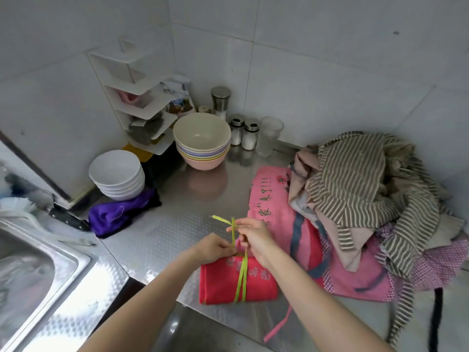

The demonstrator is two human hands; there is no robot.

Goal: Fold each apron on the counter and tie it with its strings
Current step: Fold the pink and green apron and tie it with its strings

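**Tying the red apron's strings**

Folded red apron (237, 280) sits at the counter's (162, 240) front edge, green strings (241, 273) wrapped over it. Left hand (212, 247) pinches one string low to hold tension; right hand (251, 233) pinches the crossed ends above, likely forming the knot. Unfolded apron pile (368, 199) waits at right.

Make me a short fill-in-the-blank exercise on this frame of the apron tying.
1. The folded red apron is bound with strings coloured ____.
2. Both the left hand and the right hand pinch the ____.
3. The striped cloth lies on top of the ____ of unfolded aprons.
4. The white bowls are stacked ____ down.

Missing words: green; strings; pile; upside
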